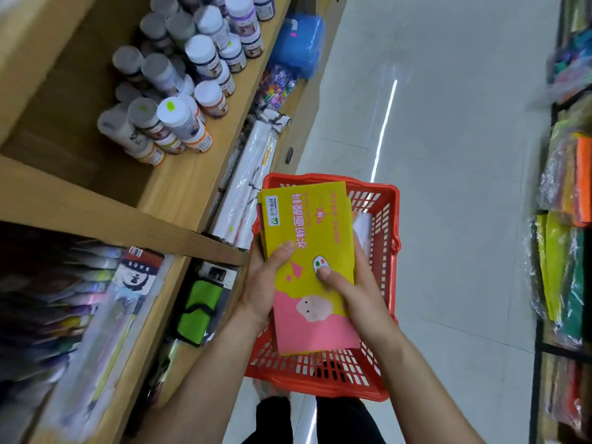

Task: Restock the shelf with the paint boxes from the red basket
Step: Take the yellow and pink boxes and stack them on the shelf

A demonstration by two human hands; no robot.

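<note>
Fingers [283, 251] clamping the boxes [307, 225] from both sides
We are gripping them with left hand [262, 283] and right hand [362, 296], thumbs on top to hold them square, just above the basket [384, 225]; the shelf [179, 193] is lying to their left.

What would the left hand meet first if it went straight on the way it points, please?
Beyond the paint boxes it grips, the left hand probably meets the red basket's far rim; depth is unclear.
</note>
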